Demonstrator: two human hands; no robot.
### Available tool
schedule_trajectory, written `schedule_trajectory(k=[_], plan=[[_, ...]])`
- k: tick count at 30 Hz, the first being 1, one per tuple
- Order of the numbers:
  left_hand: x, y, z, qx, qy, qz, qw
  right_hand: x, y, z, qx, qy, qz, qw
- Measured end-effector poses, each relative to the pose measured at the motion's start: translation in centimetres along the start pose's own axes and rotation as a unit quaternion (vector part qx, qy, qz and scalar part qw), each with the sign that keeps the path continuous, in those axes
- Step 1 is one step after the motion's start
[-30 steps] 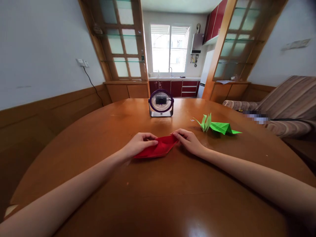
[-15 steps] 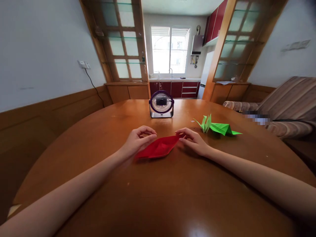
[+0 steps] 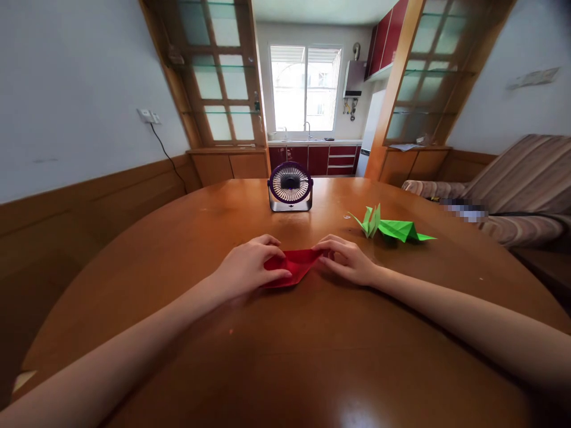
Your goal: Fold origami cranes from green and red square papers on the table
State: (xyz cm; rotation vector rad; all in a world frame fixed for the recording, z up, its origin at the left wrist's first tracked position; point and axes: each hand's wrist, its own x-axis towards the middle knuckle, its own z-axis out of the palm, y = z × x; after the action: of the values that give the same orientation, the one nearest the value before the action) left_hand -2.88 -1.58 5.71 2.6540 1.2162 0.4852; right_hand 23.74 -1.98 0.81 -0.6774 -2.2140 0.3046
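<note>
A folded piece of red paper (image 3: 300, 265), shaped like a shallow boat, rests on the table between my hands. My left hand (image 3: 250, 264) lies over its left end, with the thumb on the near part and the fingers curled round the far side, so that end is hidden. At the right tip, my right hand (image 3: 350, 260) pinches the paper between thumb and fingers. Beyond my right hand stands a green folded-paper figure (image 3: 399, 230) with pointed, upright parts at its left and a tail-like point at its right.
A small purple desk fan (image 3: 291, 185) stands on the round wooden table (image 3: 285, 356), beyond the paper. A striped armchair (image 3: 521, 178) is at the right. A cord (image 3: 168, 156) hangs from a wall socket on the left.
My left hand has moved right and in over the red paper, covering more of its left end. My right hand stays at the right tip, a little lower in view.
</note>
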Motion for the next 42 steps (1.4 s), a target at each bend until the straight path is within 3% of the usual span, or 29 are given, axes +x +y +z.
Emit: schedule_trajectory(k=[16, 34, 38, 42], plan=[[0.0, 0.09, 0.52, -0.043, 0.013, 0.0, 0.999, 0.05, -0.14, 0.23, -0.012, -0.006, -0.019, 1.0], [-0.17, 0.3, 0.5, -0.013, 0.03, 0.003, 0.999, 0.09, -0.09, 0.24, -0.019, -0.006, -0.017, 1.0], [-0.21, 0.46, 0.03, -0.044, 0.035, -0.008, 0.998, 0.06, -0.11, 0.2, -0.016, -0.007, -0.012, 1.0], [-0.05, 0.34, -0.3, -0.109, 0.079, -0.019, 0.991, 0.02, -0.08, 0.17, -0.01, -0.007, -0.002, 1.0]])
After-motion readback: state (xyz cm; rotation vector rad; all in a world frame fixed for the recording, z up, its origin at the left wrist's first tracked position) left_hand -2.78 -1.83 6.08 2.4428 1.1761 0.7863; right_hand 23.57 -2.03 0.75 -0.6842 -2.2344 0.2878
